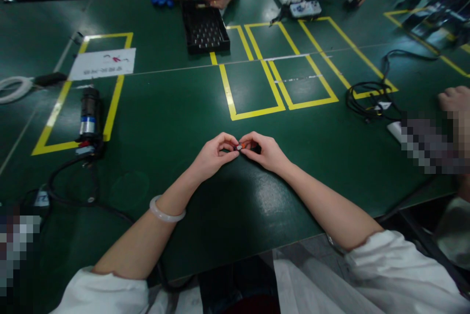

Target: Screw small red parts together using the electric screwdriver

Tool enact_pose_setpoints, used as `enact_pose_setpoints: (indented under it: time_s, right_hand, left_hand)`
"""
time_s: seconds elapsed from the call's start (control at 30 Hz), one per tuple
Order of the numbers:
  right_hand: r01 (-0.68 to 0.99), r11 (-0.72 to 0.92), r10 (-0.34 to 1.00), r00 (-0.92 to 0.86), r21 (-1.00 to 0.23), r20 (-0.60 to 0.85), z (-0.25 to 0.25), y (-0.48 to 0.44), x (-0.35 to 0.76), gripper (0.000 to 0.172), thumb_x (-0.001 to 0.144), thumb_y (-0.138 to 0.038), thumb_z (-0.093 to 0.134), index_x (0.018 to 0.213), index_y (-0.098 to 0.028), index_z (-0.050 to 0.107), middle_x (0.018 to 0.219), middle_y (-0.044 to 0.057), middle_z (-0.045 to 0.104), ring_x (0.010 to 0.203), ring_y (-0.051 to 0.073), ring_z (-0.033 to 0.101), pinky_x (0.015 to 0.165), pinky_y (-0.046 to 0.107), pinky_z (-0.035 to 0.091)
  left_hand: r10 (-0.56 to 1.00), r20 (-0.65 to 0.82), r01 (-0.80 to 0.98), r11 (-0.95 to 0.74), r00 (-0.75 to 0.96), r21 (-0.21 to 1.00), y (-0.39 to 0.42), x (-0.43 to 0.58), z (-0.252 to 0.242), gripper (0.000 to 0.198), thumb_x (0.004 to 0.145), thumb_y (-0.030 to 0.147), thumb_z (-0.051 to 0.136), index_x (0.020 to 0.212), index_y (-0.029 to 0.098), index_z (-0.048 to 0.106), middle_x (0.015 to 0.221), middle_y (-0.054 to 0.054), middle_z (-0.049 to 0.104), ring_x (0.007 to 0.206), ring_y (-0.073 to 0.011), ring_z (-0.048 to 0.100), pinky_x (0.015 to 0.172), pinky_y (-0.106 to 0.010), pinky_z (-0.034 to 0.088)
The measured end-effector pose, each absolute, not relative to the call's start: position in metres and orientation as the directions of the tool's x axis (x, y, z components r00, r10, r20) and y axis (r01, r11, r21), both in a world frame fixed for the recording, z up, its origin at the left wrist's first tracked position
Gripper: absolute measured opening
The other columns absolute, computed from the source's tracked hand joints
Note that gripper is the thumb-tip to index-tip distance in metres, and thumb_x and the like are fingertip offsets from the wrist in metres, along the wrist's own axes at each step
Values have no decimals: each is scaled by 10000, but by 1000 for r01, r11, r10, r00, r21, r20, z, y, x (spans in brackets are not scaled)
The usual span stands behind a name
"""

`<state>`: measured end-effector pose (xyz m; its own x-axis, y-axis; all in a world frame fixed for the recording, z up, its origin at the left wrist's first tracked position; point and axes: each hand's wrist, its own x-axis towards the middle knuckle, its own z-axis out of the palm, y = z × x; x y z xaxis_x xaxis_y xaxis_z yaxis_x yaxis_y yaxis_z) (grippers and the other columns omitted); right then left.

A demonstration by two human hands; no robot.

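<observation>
Just above the green table (176, 123), my left hand (216, 156) and my right hand (265, 151) meet fingertip to fingertip. Between them they pinch a tiny part (240, 147) with white, dark and orange-red bits showing. It is too small, and too covered by fingers, to name its kind. Both hands are closed on it, thumbs on the near side. A pale bangle circles my left wrist.
Left, a black-and-silver cylindrical tool (88, 113) with a cord lies beside a white paper sheet (103, 64). Across the table, a person works behind a black tray (207, 30) of small parts. Coiled black cable (367, 101) lies right. Yellow tape (257, 112) marks rectangles.
</observation>
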<state>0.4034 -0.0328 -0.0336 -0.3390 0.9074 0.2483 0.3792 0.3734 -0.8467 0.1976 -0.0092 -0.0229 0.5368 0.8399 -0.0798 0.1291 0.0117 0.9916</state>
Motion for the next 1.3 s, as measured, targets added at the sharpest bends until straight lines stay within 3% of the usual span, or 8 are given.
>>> enact_pose_setpoints:
  time_s: [0.7, 1.03, 1.13, 1.2, 1.23, 1.3]
  right_hand:
    - [316, 364, 908, -329, -876, 258, -34, -32, 404, 138, 869, -200, 635, 1005, -187, 617, 909, 21, 702, 759, 130, 638, 715, 271, 501]
    - [283, 287, 930, -313, -915, 195, -37, -30, 405, 150, 859, -218, 630, 1004, -183, 611, 823, 6, 657, 701, 118, 585, 681, 264, 496]
    - [285, 278, 930, -319, -917, 183, -36, -30, 405, 152, 856, -219, 629, 1003, -185, 612, 815, 2, 646, 697, 116, 573, 691, 264, 503]
    - [285, 277, 930, -320, -918, 182, -37, -30, 405, 151, 856, -219, 629, 1003, -186, 612, 820, 3, 645, 703, 117, 574, 699, 265, 506]
    - [285, 278, 929, -321, -917, 183, -37, -30, 405, 151, 856, -218, 629, 1003, -186, 612, 820, 3, 644, 706, 118, 575, 701, 265, 506]
    - [285, 283, 928, -324, -916, 186, -37, -30, 405, 148, 857, -215, 628, 1002, -186, 612, 821, 2, 643, 709, 117, 577, 704, 263, 504]
  left_hand:
    - [834, -152, 125, 100, 531, 987, -10, 198, -21, 317, 810, 348, 719, 1006, 138, 585, 937, -43, 637, 853, -140, 623, 790, -297, 548]
    - [854, -202, 337, 33, 480, 941, 10, 161, -4, 381, 879, 435, 620, 1144, 162, 614, 1167, -98, 659, 1077, -213, 632, 935, -375, 528]
    - [937, -127, 514, -64, 326, 855, 21, 120, 7, 408, 895, 448, 590, 1191, 167, 615, 1207, -89, 657, 1112, -215, 619, 1016, -388, 474]
    - [979, -47, 682, -102, 196, 724, 28, 83, 13, 460, 902, 463, 561, 1247, 161, 593, 1248, -96, 640, 1136, -223, 605, 1030, -388, 462]
    - [990, -13, 770, -102, 142, 630, 31, 63, 15, 503, 901, 465, 545, 1292, 148, 567, 1278, -111, 625, 1155, -234, 594, 1030, -395, 461]
    - [995, 95, 947, -41, 12, 319, 37, 19, 18, 600, 875, 475, 532, 1360, 121, 524, 1329, -149, 588, 1226, -287, 540, 1071, -455, 416]
